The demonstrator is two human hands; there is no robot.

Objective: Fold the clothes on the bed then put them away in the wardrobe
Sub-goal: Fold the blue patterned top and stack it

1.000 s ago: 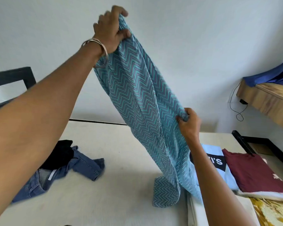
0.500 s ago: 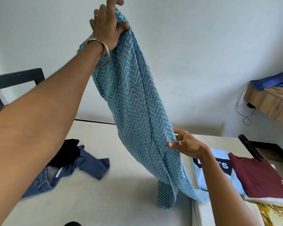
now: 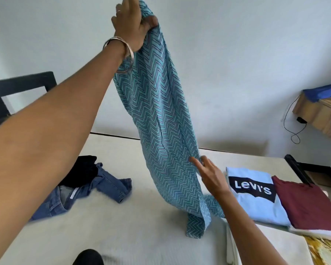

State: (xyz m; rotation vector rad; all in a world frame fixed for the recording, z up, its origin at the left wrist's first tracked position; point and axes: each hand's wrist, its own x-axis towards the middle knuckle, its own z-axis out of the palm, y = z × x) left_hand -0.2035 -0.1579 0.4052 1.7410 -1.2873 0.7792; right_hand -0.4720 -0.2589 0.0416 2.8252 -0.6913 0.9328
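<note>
Nearest, a dark rounded shape (image 3: 88,257) at the bottom edge, too cropped to identify. On the pale bed (image 3: 122,232), two unfolded garments heaped together at left: blue jeans (image 3: 96,190) with a black garment (image 3: 80,171) lying partly on top. At right, two folded shirts side by side, edges overlapping: a light blue T-shirt (image 3: 256,196) printed "Levi's" and, just beside it, a maroon shirt (image 3: 310,203); under them a white folded layer, and a yellow patterned cloth (image 3: 325,251) at the corner. Between the heaps, one teal zigzag-patterned cloth (image 3: 161,131) hanging upright, lower end resting crumpled on the bed. Two hands in view. Right hand (image 3: 210,176) low beside the cloth's right edge, fingers relaxed and extended, fingertips touching the fabric, no clear pinch. Left hand (image 3: 132,25) raised high, two metal bangles (image 3: 120,52) on the wrist, fingers and thumb curled round the cloth's top edge, bearing it from above. Farther back, a dark chair (image 3: 17,88) at left, a wooden shelf (image 3: 321,115) with blue fabric on it at right, a black cable (image 3: 292,129) dangling below, and a plain wall behind.
</note>
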